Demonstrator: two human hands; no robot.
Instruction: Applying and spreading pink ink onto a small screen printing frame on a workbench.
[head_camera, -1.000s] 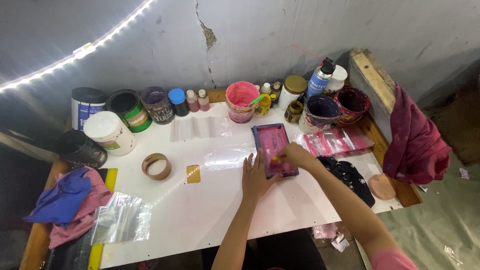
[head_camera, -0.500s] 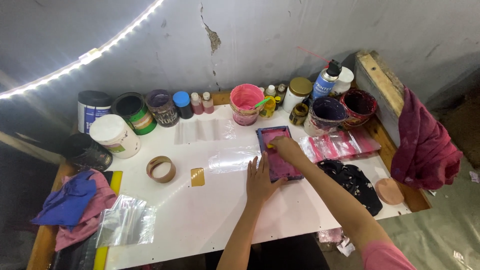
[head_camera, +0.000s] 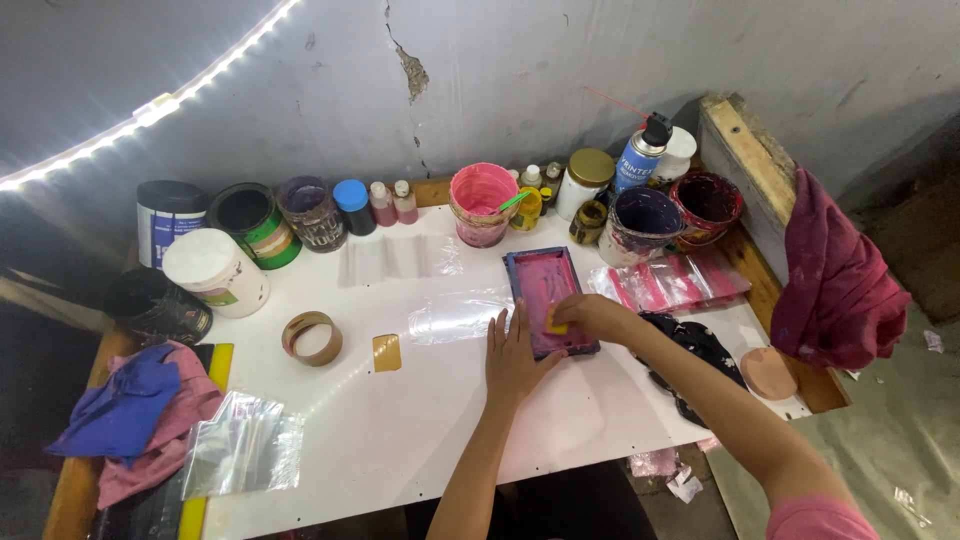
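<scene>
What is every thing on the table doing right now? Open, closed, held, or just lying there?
Pink frame: flat on table, pinned by left hand.
Yellow sponge: pressed on frame by right hand.
Pink bucket: open, upright.
Spray can: capped, upright.
White tub: lid on.
Tape roll: lying flat.
Red cloth: hanging over table end.

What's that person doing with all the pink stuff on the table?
A person is working on a small rectangular frame with a pink-stained screen lying flat on the white table. Their left hand presses flat beside the frame's near left corner, steadying it. Their right hand holds a small yellow pad against the pink surface. Behind the frame stand a pink-smeared paint tub, a dark purple paint tub and small bottles along the wall.
</scene>
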